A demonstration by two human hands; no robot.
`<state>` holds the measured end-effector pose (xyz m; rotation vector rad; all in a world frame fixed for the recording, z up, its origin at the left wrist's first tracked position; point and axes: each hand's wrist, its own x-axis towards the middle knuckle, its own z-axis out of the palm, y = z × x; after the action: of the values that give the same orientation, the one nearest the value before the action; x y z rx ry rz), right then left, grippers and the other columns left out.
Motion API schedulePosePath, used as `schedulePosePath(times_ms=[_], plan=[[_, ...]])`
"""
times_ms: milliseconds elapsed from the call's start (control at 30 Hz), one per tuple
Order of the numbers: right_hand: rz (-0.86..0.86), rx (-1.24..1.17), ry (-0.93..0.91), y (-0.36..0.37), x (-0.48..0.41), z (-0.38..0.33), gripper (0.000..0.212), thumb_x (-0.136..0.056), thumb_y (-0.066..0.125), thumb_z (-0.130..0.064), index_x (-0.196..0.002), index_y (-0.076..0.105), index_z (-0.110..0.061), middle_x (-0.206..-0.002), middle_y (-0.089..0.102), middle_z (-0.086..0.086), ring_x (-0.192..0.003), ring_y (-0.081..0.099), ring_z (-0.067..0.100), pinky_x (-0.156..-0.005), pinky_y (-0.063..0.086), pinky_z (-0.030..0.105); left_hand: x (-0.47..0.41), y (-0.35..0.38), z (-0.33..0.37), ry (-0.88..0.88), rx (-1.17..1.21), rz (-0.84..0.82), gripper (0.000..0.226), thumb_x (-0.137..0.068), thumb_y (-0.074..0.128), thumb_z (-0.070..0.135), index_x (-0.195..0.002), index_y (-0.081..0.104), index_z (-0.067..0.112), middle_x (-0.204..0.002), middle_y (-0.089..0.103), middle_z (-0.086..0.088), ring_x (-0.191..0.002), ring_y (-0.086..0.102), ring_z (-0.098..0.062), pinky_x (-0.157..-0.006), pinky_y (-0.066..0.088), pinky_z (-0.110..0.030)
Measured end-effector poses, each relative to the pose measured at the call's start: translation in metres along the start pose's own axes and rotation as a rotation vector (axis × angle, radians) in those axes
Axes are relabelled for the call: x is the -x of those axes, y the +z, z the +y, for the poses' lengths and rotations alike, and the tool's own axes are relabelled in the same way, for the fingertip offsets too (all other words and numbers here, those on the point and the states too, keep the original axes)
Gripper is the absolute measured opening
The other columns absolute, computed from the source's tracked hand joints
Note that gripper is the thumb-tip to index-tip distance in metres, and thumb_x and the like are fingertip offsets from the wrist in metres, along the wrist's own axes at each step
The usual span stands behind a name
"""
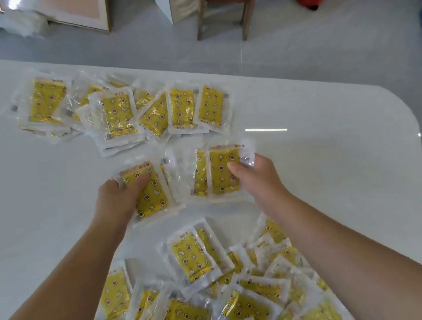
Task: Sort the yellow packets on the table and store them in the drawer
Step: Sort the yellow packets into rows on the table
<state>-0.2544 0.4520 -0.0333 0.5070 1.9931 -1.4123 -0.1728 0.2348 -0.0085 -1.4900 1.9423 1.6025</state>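
1. Grip check, left hand (115, 199): thumb on top, fingers curled under, clamped on a stack of yellow packets (153, 195) at mid-table. Cannot tell whether lifted or resting on the table (337, 171).
2. Grip check, right hand (258, 178): thumb pressed on the face of a thinner second stack (223, 174), fingers behind its right edge. Pinching, not spread.
3. Location of remaining stock: loose heap (208, 305) at the near edge between the forearms, and overlapping stacks (120, 112) laid out along the far side. No drawer in view.
4. Bring both held stacks together face-up, printed ends pointing the same way.
5. Tap the long edges against the table to square them before merging; glossy film likely to fan out otherwise.
6. Apply thumb pressure at the centre, not on the clear margin, to prevent packets sliding loose.
7. Set the squared stack beside the far stacks, well apart from the loose heap.
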Motion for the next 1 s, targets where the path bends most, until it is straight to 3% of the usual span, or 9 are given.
schedulePosePath(times_ms=[100, 200, 300, 467, 533, 633, 733, 867, 1000], plan=[[0.070, -0.145, 0.002, -0.007, -0.053, -0.029, 0.007, -0.087, 0.069, -0.017, -0.092, 0.065, -0.018, -0.101, 0.071, 0.006, -0.098, 0.068, 0.024, -0.089, 0.053, 0.039, -0.034, 0.021, 0.043, 0.128, 0.013, -0.016, 0.018, -0.085, 0.071, 0.028, -0.088, 0.062, 0.012, -0.083, 0.064, 0.002, -0.076, 0.063, -0.014, -0.072, 0.052, -0.027], [0.153, -0.151, -0.030, -0.009, -0.100, -0.056, 0.009, -0.083, 0.070, -0.018, -0.089, 0.063, -0.017, -0.096, 0.071, 0.005, -0.091, 0.069, 0.025, -0.088, 0.055, 0.041, -0.067, 0.047, 0.082, 0.227, -0.057, -0.009, 0.042, -0.084, 0.072, 0.036, -0.107, 0.060, 0.003, -0.098, 0.063, -0.006, -0.091, 0.062, -0.022, -0.076, 0.050, -0.032], [0.249, 0.062, -0.059, -0.012, -0.130, -0.068, 0.004, -0.084, 0.064, -0.015, -0.087, 0.063, -0.014, -0.085, 0.066, 0.003, -0.081, 0.064, 0.025, -0.074, 0.052, 0.031, -0.089, 0.081, 0.108, 0.319, -0.291, 0.025, 0.048, -0.087, 0.066, 0.040, -0.111, 0.057, 0.000, -0.104, 0.059, -0.012, -0.095, 0.058, -0.027, -0.079, 0.048, -0.037], [0.304, 0.325, -0.106, -0.028, -0.143, -0.057, 0.019, -0.086, 0.057, -0.014, -0.101, 0.066, -0.006, -0.102, 0.068, 0.011, -0.093, 0.064, 0.029, -0.070, 0.046, 0.030, -0.095, 0.107, 0.115, 0.530, -0.583, 0.224, 0.043, -0.090, 0.062, 0.034, -0.112, 0.058, -0.003, -0.129, 0.048, -0.016, -0.113, 0.049, -0.032, -0.093, 0.040, -0.039], [0.313, 0.361, -0.121, -0.041, -0.141, -0.052, 0.016, -0.087, 0.056, -0.015, -0.100, 0.063, -0.009, -0.097, 0.066, 0.006, -0.092, 0.063, 0.028, -0.073, 0.048, 0.032, -0.090, 0.108, 0.119, 0.531, -0.518, 0.233, 0.046, -0.091, 0.062, 0.035, -0.124, 0.056, 0.003, -0.117, 0.053, -0.009, -0.105, 0.052, -0.027, -0.087, 0.043, -0.035], [0.352, 0.427, -0.121, -0.057, -0.140, -0.042, 0.017, -0.087, 0.054, -0.014, -0.104, 0.055, -0.012, -0.094, 0.058, 0.000, -0.090, 0.057, 0.026, -0.069, 0.040, 0.030, -0.078, 0.122, 0.123, 0.506, -0.455, 0.087, 0.035, -0.088, 0.067, 0.036, -0.112, 0.054, 0.014, -0.088, 0.054, 0.001, -0.077, 0.050, -0.018, -0.055, 0.036, -0.024], [0.365, 0.500, -0.131, -0.062, -0.140, -0.032, 0.035, -0.082, 0.058, -0.008, -0.117, 0.050, -0.011, -0.111, 0.056, 0.007, -0.099, 0.058, 0.029, -0.072, 0.046, 0.033, -0.078, 0.143, 0.121, 0.464, -0.415, 0.023, 0.035, -0.088, 0.069, 0.029, -0.111, 0.046, 0.016, -0.087, 0.055, 0.000, -0.063, 0.049, -0.009, -0.046, 0.033, -0.021], [0.349, 0.709, -0.188, -0.066, -0.132, -0.022, 0.060, -0.084, 0.059, -0.011, -0.139, 0.034, -0.012, -0.132, 0.039, 0.011, -0.118, 0.045, 0.032, -0.081, 0.044, 0.036, -0.088, 0.149, 0.112, 0.507, -0.426, 0.135, 0.038, -0.089, 0.060, 0.007, -0.124, 0.048, 0.014, -0.108, 0.058, -0.006, -0.084, 0.058, -0.018, -0.063, 0.042, -0.024], [0.368, 0.847, -0.344, -0.064, -0.097, -0.010, 0.065, -0.086, 0.060, -0.015, -0.144, 0.030, -0.011, -0.143, 0.035, 0.010, -0.125, 0.040, 0.032, -0.089, 0.042, 0.042, -0.067, 0.119, 0.079, 0.650, -0.464, 0.179, 0.042, -0.084, 0.066, 0.009, -0.123, 0.051, 0.013, -0.123, 0.049, -0.005, -0.092, 0.055, -0.020, -0.078, 0.042, -0.027]])
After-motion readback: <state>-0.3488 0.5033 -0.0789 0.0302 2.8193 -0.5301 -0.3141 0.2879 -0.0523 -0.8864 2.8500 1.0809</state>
